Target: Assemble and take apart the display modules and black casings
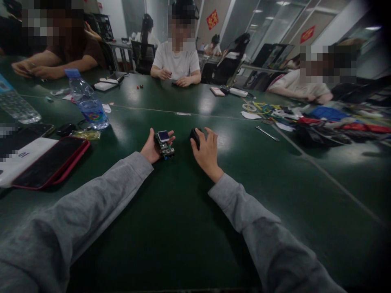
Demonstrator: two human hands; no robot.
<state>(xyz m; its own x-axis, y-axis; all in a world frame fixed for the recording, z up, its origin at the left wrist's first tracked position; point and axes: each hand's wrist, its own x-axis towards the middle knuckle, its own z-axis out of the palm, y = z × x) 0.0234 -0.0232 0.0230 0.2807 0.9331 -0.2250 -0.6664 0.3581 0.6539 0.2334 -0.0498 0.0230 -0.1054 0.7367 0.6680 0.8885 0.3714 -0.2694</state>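
Note:
A small green circuit board with a little square screen lies in my left hand, whose palm is turned up. The thumb points up at the board's left, and fingertips show past its right edge. To the right, my right hand has its fingers over a small black box-like object at the tabletop. Its thumb and index finger touch that object, while the other fingers are bent and spread. The hand hides part of the black object, so its exact kind cannot be made out.
On the dark green table, a water bottle and a red-cased phone are at the left. A wrench lies at the right, near a heap of cables and bags. Several people sit around.

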